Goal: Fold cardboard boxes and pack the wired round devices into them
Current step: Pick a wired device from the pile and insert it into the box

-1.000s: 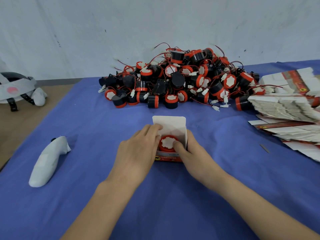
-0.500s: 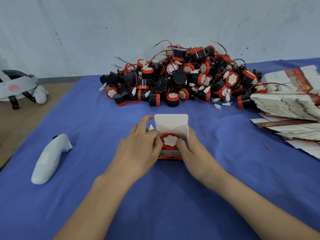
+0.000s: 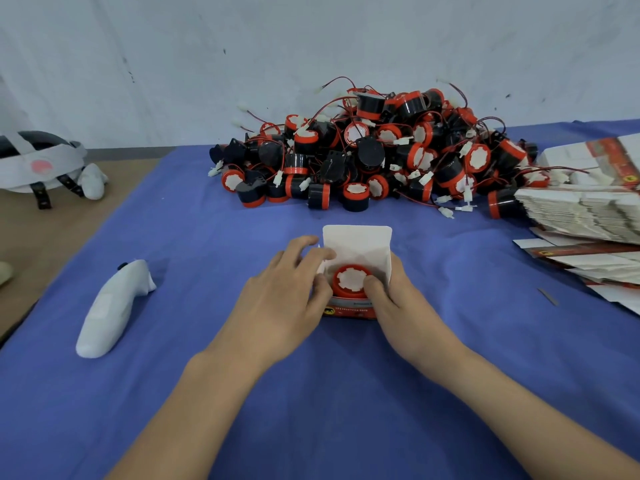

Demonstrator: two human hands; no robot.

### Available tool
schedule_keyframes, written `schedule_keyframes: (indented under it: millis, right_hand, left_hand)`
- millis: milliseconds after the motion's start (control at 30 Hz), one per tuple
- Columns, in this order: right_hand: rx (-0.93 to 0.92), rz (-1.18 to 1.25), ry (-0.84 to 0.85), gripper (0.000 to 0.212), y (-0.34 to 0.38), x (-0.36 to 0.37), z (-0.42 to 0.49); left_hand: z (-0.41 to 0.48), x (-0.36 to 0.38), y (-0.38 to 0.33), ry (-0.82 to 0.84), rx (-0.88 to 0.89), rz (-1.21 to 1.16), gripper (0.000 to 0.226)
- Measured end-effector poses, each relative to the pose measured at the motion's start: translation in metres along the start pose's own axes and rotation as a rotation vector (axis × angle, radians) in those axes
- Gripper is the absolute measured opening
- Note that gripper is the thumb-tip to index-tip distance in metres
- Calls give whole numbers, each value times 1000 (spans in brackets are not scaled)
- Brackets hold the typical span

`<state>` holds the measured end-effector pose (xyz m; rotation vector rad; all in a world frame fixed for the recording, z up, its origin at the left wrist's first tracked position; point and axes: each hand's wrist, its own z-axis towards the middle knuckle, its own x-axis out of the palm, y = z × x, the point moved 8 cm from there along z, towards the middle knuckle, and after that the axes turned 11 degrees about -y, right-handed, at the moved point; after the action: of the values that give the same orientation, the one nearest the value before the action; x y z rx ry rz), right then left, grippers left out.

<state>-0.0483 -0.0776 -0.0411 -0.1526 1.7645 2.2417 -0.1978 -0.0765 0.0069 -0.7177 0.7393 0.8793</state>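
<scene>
Blue cloth (image 3: 346, 393): left hand (image 3: 287, 299) and right hand (image 3: 398, 301) grip cardboard box (image 3: 356, 241), round device (image 3: 351, 280) inside

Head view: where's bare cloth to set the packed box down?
Bare cloth: between the controller and left hand; the strip between box and pile; right of the right hand up to the flat cartons. Crowded: pile at back, cartons far right.
</scene>
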Motion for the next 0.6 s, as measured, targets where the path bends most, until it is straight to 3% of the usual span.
schedule_keyframes:
  millis: [233, 367, 600]
  right_hand:
    - [-18, -34, 2, 29, 2, 0, -3]
    - [-26, -52, 0, 30, 4, 0, -4]
    - [-15, -64, 3, 31, 2, 0, -3]
  left_hand:
    - [-1, -5, -2, -28, -7, 252, 37]
    - [3, 5, -7, 41, 0, 388, 56]
    - [9, 11, -5, 86, -53, 301, 40]
